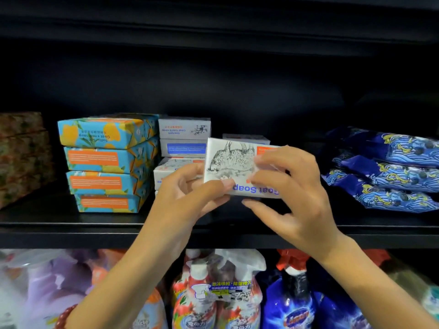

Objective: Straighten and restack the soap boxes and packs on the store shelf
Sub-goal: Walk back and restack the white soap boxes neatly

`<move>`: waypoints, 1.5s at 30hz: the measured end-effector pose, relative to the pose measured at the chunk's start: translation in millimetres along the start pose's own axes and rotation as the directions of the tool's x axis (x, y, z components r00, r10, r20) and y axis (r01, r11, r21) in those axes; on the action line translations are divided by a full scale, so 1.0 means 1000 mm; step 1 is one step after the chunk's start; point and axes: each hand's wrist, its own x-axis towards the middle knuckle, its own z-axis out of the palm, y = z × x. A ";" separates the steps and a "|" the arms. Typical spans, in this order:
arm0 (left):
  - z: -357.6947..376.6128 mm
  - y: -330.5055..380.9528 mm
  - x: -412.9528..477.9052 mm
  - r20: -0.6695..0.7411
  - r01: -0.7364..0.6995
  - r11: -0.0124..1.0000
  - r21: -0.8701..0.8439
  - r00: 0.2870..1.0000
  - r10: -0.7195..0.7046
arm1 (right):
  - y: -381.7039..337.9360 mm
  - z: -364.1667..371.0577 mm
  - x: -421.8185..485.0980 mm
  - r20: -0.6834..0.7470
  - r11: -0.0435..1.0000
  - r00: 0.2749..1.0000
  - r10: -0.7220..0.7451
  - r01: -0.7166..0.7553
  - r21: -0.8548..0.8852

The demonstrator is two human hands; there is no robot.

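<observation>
I see the left hand [190, 188] and right hand [294, 184] gripping a white soap box [231, 160] above the black shelf [71, 225].

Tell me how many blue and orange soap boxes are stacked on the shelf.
4, in one stack left of the white boxes: top box, second box, third box, bottom box on the shelf. Others may be hidden behind.

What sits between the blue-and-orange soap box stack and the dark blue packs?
Head view: stacked white soap boxes, then a Goat Soap box held by left hand and right hand.
</observation>
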 end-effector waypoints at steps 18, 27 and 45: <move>-0.007 -0.001 0.002 -0.007 -0.081 0.965 0.248 0.996 0.085 | -0.004 -0.002 0.005 -0.045 0.985 0.986 0.160 -0.158 0.064; -0.006 0.000 -0.005 0.064 -0.364 0.830 0.423 0.926 0.373 | 0.008 -0.008 0.000 0.333 0.876 0.879 0.342 -0.426 0.225; -0.008 0.001 -0.001 -0.073 -0.184 0.928 0.324 0.973 0.219 | 0.000 0.006 0.007 0.032 0.911 0.946 0.322 -0.318 0.264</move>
